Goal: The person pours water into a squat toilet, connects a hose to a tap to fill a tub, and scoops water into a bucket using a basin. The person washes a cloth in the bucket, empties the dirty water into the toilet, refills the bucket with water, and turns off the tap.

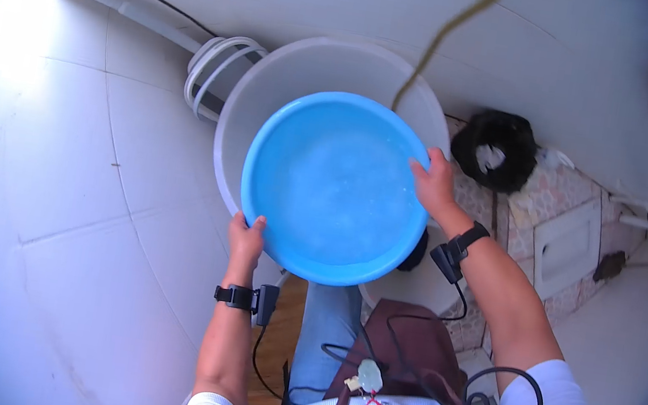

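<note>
A round blue basin (pixel 334 187) is held up by its rim, with cloudy, bubbly liquid inside. My left hand (pixel 245 239) grips its lower left edge, fingers closed round the rim. On the upper right edge, my right hand (pixel 434 181) is closed on the rim too, thumb over the top and the other fingers hidden underneath. Behind and partly below the basin stands a larger whitish tub (pixel 242 106). A yellowish hose (pixel 440 40) hangs down into this tub; its lower end is hidden behind the basin.
A bin with a black bag (pixel 501 158) stands right of the tub, on patterned floor tiles. Further right is a white squat toilet (pixel 567 247). Coiled white tubing (pixel 209 72) hangs at the upper left by a white wall (pixel 37 160). Black cables run from both wrists.
</note>
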Demonstrator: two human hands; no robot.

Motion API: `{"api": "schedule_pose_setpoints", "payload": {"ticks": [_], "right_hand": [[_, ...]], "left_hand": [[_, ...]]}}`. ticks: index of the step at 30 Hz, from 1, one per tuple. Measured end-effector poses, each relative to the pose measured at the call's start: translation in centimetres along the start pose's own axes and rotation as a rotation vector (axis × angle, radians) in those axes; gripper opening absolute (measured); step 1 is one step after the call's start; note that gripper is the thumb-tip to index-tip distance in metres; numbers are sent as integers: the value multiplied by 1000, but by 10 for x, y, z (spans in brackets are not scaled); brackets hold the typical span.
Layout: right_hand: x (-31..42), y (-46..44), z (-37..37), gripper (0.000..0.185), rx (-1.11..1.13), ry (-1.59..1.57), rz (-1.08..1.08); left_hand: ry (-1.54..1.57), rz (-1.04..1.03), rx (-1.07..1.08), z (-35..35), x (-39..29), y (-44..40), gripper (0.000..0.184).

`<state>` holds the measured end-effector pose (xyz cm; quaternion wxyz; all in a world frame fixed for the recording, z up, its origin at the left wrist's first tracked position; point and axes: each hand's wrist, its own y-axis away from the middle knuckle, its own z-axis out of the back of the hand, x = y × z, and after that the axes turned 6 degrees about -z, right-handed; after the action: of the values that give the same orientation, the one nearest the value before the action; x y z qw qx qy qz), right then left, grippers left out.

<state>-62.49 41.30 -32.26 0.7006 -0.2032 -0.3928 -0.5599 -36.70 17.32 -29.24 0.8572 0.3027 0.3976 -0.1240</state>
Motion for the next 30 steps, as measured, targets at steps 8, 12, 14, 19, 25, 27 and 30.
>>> {"api": "schedule_pose_setpoints", "payload": {"ticks": [8, 12, 14, 19, 25, 27, 30], "right_hand": [[-50, 96, 113, 22, -16, -4, 8], [-81, 148, 174, 22, -78, 7, 0], [-100, 175, 200, 22, -56, -2, -134], [-171, 233, 220, 23, -110, 72, -244], [-236, 290, 214, 24, -140, 96, -350], [-259, 306, 200, 22, -160, 133, -409], [-278, 321, 172, 22, -154, 171, -471]], "left_hand": [[-4, -81, 141, -26, -9, 130, 19], [20, -119, 198, -67, 18, 172, 20], [-69, -42, 235, -87, 27, 199, 20], [-111, -65, 309, -125, 69, 245, 22], [-310, -99, 419, -169, 128, 257, 27], [-352, -93, 439, -172, 132, 259, 27], [-400, -95, 456, -171, 151, 246, 28]]}}
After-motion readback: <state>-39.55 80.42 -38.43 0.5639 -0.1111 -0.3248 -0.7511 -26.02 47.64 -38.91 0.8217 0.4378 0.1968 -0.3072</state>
